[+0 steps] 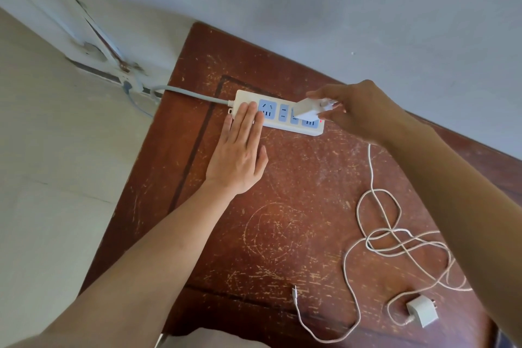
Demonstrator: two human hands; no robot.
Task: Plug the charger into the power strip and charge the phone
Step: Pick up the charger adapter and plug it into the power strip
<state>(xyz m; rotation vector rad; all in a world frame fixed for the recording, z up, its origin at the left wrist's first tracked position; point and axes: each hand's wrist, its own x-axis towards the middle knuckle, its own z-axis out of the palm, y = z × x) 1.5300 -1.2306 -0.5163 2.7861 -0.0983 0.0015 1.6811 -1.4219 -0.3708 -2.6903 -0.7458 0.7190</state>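
Note:
A white power strip (285, 127) with blue sockets lies on a scratched brown wooden table (282, 220) near the wall. My left hand (240, 155) rests flat on the strip's left end, fingers together. My right hand (358, 110) holds a white charger (309, 109) just above the strip's right sockets, prongs pointing right and sideways. A white cable (375, 234) runs from under my right hand, loops over the table and ends in a free plug (295, 291) near the front edge. No phone is in view.
A second white charger (422, 311) lies at the table's front right with its own cable. The strip's grey cord (186, 92) runs left off the table toward the wall corner. A pale wall (339, 8) stands behind, and a light floor (56, 178) lies to the left.

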